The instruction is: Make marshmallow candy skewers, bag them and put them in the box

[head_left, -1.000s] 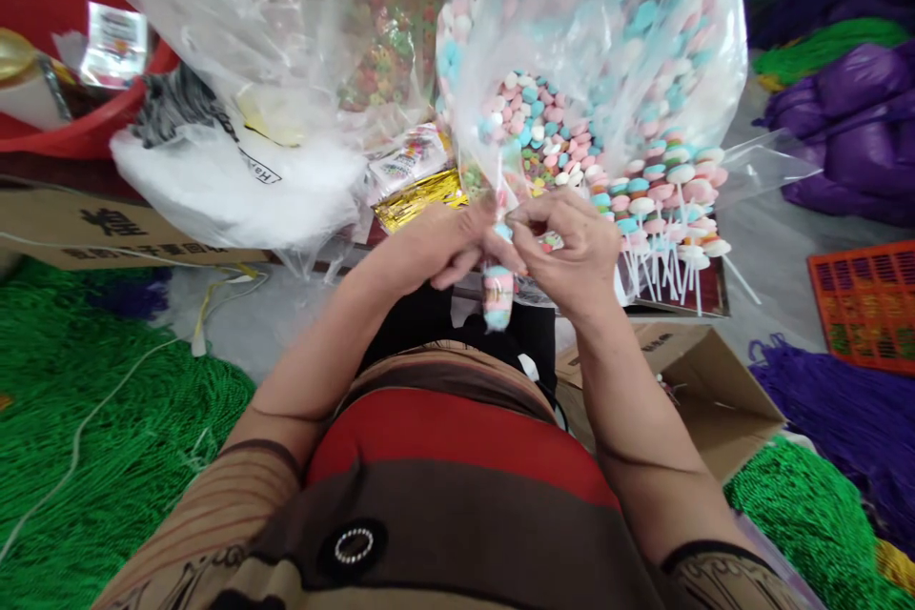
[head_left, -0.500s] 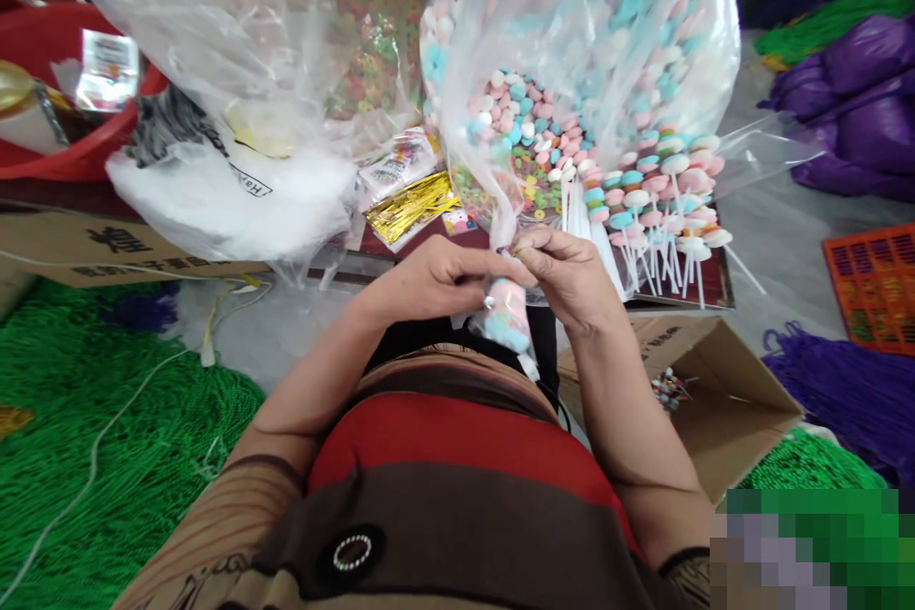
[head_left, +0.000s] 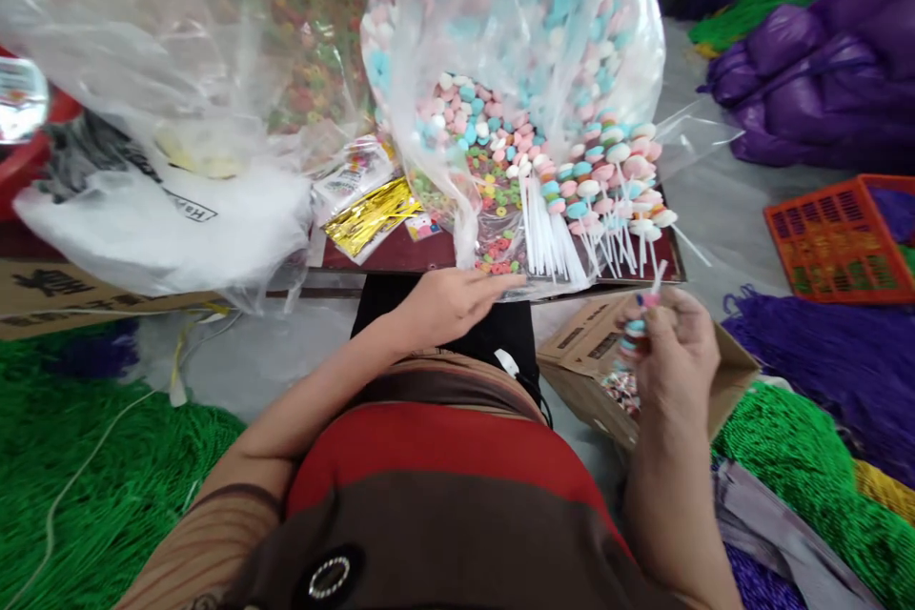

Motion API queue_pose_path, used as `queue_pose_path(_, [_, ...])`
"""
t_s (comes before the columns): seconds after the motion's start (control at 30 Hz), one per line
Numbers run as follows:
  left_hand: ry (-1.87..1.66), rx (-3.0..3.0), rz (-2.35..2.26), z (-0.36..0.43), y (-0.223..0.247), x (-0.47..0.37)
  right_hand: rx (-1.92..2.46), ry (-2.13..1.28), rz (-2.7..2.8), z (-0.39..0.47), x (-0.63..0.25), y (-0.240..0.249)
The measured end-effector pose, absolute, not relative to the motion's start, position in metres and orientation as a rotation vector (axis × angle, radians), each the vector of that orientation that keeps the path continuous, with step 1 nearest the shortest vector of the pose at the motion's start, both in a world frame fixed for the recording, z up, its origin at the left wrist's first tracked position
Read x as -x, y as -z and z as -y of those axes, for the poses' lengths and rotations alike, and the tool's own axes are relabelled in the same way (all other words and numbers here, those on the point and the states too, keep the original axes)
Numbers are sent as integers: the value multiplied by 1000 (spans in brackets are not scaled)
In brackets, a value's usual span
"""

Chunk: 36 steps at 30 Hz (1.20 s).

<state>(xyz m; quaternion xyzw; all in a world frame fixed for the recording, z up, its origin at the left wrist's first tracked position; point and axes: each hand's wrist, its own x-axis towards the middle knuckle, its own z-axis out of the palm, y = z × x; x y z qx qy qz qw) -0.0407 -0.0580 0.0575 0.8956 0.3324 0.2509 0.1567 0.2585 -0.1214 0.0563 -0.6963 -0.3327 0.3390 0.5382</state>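
My right hand (head_left: pixel 679 338) is closed around a wrapped candy skewer (head_left: pixel 633 335), with pink, white and blue pieces showing past the fingers. It is above the open cardboard box (head_left: pixel 582 343), where more colourful candy lies. At the table's front edge, my left hand (head_left: pixel 457 305) holds nothing, its fingers stretched to the right. Just beyond its fingertips are small candy rings (head_left: pixel 498 257) and a bundle of white sticks (head_left: pixel 543 229). Finished candy skewers (head_left: pixel 619 176) are piled farther right on the table.
A large clear bag of pastel candies (head_left: pixel 515 10) stands at the back, beside a bag of candy rings (head_left: pixel 315 48). Gold twist ties (head_left: pixel 372 217) and a white plastic bag (head_left: pixel 172 229) lie left. An orange crate (head_left: pixel 836 238) and purple sacks (head_left: pixel 807 86) are on the right floor.
My hands have parted. The right hand has carried the wrapped candy skewer rightward over the box, while the left has let go and stretched its fingers. The view has shifted right.
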Motion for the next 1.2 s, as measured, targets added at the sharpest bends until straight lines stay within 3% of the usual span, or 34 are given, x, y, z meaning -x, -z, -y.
queue_pose_path(0.17, [-784, -2398, -1022, 44, -56, 62, 2361, -158, 1130, 158, -360, -40])
queue_pose_path(0.27, [-747, -2347, -1052, 42, -54, 62, 2240, 47, 1229, 158, -365, -47])
queue_pose_path(0.4, [-654, -2349, -1064, 43, -46, 50, 1788, -395, 1164, 113, -293, -58])
queue_pose_path(0.5, [-612, -2373, -1081, 45, -41, 46, 1770, -709, 1369, 56, -227, -56])
queue_pose_path(0.73, [-613, -2324, -1141, 44, -44, 64, 2310, -307, 1986, -29, -160, -51])
queue_pose_path(1.2, [-737, -2160, -1221, 39, -34, 71, 2462, -243, 1929, -39, -153, -47])
